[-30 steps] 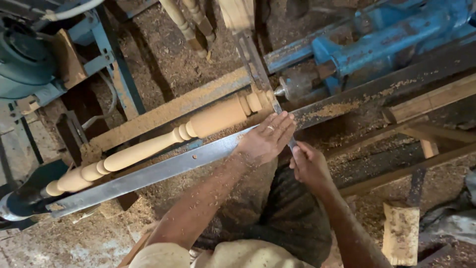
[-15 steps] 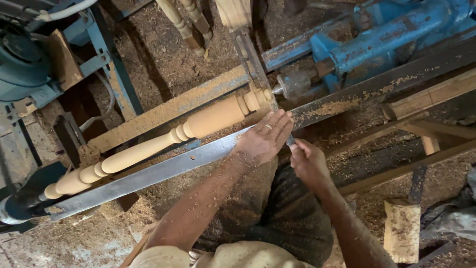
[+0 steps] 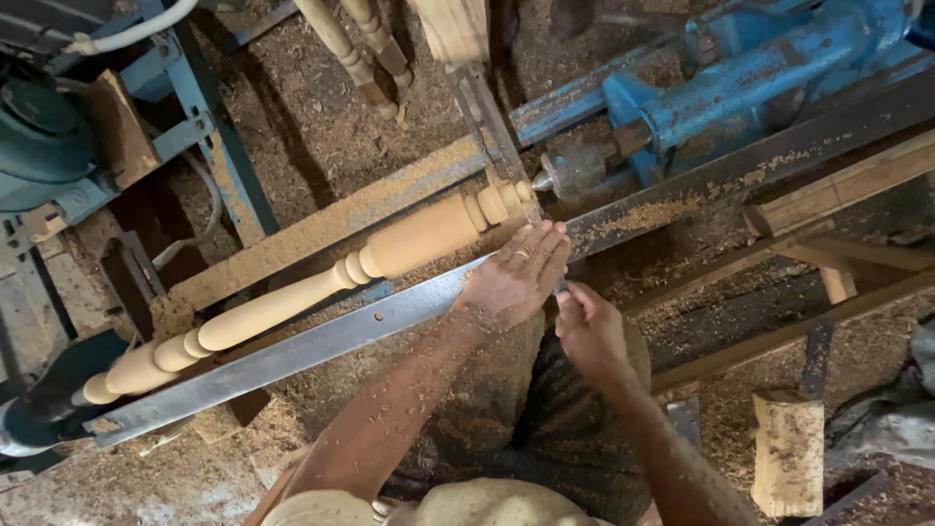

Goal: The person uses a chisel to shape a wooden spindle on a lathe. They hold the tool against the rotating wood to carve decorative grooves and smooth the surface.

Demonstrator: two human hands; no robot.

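**Spindle mostly shaped, work at the right end**

Left hand (image 3: 516, 278) lay flat, fingers (image 3: 547, 245) stretched out & pressed down on the metal rest bar (image 3: 292, 351), tips just beside the fat end of the wooden spindle (image 3: 321, 282); not clenched round anything that showed, a ring on one finger. Right hand (image 3: 587, 326) sat just behind it, fingers curled tight on a thin tool handle (image 3: 562, 289), mostly hidden btwn the two hands; tool tip couldn't be made out.

Spindle was mounted on the lathe, lying slantwise from lower left to the blue tailstock (image 3: 740, 88) at upper right, its tip touching the metal centre (image 3: 575, 170). Judging by shape: beads, coves & long taper already cut along nearly the whole length, surface smooth & pale. What seemed left was detail at the beaded end near the tailstock, where both hands were. Whether it was spinning: can't tell.

Both forearms reached fwd from the lower edge, flecked w/ wood dust, left arm longer & straighter, right bent closer in. Sawdust lay thick over the lathe bed (image 3: 779, 156) & floor (image 3: 321, 127). More turned pieces (image 3: 351, 49) leaned at top; a wood block (image 3: 787, 466) stood lower right.
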